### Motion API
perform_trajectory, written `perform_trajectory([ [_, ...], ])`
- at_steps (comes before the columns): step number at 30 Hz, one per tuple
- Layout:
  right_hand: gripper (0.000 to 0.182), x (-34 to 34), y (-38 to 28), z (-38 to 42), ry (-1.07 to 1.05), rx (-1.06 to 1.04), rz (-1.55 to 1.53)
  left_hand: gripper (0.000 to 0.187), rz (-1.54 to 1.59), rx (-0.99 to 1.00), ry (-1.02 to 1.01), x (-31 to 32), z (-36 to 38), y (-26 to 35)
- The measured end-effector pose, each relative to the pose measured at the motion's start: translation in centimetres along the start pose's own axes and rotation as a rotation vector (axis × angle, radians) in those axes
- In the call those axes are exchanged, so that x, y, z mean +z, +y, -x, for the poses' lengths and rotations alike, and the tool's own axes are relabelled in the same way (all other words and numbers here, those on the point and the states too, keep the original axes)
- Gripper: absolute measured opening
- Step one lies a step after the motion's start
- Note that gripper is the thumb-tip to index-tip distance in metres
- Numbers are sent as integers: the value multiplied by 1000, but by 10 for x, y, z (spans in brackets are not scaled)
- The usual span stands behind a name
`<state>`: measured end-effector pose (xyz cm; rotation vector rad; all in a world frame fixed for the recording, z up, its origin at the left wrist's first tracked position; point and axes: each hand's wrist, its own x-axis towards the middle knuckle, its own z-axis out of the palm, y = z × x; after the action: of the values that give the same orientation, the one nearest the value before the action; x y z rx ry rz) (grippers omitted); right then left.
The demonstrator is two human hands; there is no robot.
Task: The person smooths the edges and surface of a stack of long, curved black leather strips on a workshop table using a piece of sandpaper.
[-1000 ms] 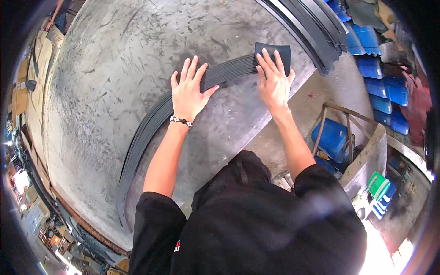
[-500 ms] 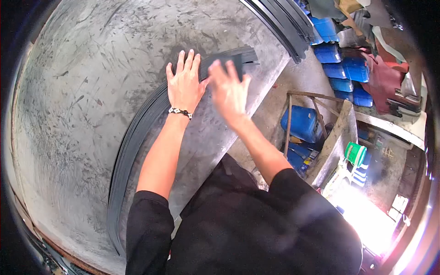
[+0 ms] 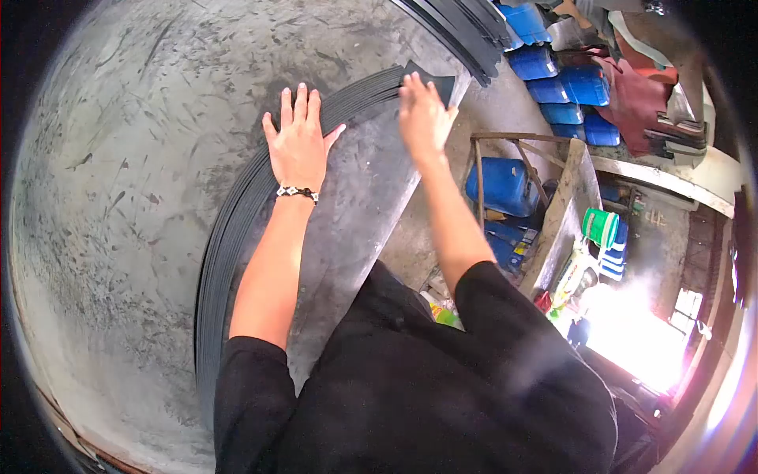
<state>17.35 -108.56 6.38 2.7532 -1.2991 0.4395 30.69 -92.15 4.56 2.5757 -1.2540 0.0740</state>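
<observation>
A long bundle of thin dark strips (image 3: 231, 221) lies in a curve on the grey tabletop. My left hand (image 3: 298, 150), with a patterned bracelet at its wrist, lies flat across the bundle, fingers spread. At the bundle's upper right end is a flat dark piece (image 3: 437, 85) with straight edges. Over its lower left part is my right hand (image 3: 425, 122), its fingers stretched out and slightly blurred, the thumb standing apart. The fingers hide part of the piece and the strip ends near it.
More dark strips (image 3: 458, 35) lie at the table's far right edge. Blue plastic containers (image 3: 584, 85) and leather-like sheets (image 3: 632, 99) are stacked beyond. Right of the table stand a wooden-framed stand (image 3: 562, 213), a blue drum (image 3: 501, 186) and a green bucket (image 3: 600, 227).
My right hand and the flat dark piece have moved up and right, to the end of the strips. My left hand stays spread on the bundle; the view has shifted slightly.
</observation>
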Motion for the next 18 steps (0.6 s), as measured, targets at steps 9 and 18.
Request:
perform_trajectory([
  [9, 27, 32, 25, -1, 140, 18, -7, 78, -20, 6, 15, 2, 2, -2],
  [18, 37, 28, -6, -22, -11, -75, 13, 76, 16, 9, -2, 0, 3, 0],
])
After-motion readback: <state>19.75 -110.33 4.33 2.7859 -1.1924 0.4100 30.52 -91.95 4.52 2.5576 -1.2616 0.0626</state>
